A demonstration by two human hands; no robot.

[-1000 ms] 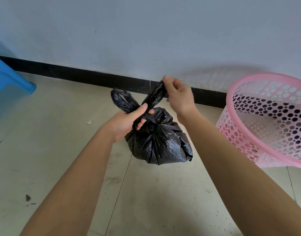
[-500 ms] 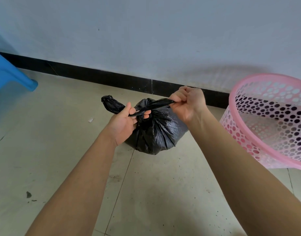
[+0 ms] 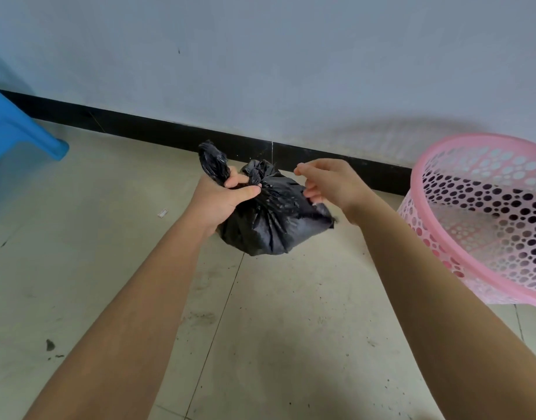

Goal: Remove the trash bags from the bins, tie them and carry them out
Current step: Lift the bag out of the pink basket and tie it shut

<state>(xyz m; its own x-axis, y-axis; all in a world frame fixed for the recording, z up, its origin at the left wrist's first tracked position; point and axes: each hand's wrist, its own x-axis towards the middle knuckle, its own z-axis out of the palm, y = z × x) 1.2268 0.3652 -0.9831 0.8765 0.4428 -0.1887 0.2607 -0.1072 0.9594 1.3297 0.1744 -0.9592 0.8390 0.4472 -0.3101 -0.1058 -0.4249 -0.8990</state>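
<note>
A small black trash bag (image 3: 271, 221) hangs in the air at centre, knotted at its top. My left hand (image 3: 222, 198) grips the bag's neck, and one twisted tail sticks up above my fist. Just right of the knot, my right hand (image 3: 331, 184) hovers with fingers spread and nothing in it, its lower fingers close to or brushing the bag's side. At the right edge a pink perforated plastic bin (image 3: 484, 219) leans tilted on the floor, with no bag inside.
A blue plastic stool (image 3: 16, 140) stands at the far left. A white wall with a black baseboard (image 3: 133, 128) runs behind. The tiled floor carries dirt specks and a small white scrap (image 3: 162, 212).
My right hand pulled its tail of the bag out sideways, then let it go and opened. The knot has drawn tight, and my left hand keeps its grip.
</note>
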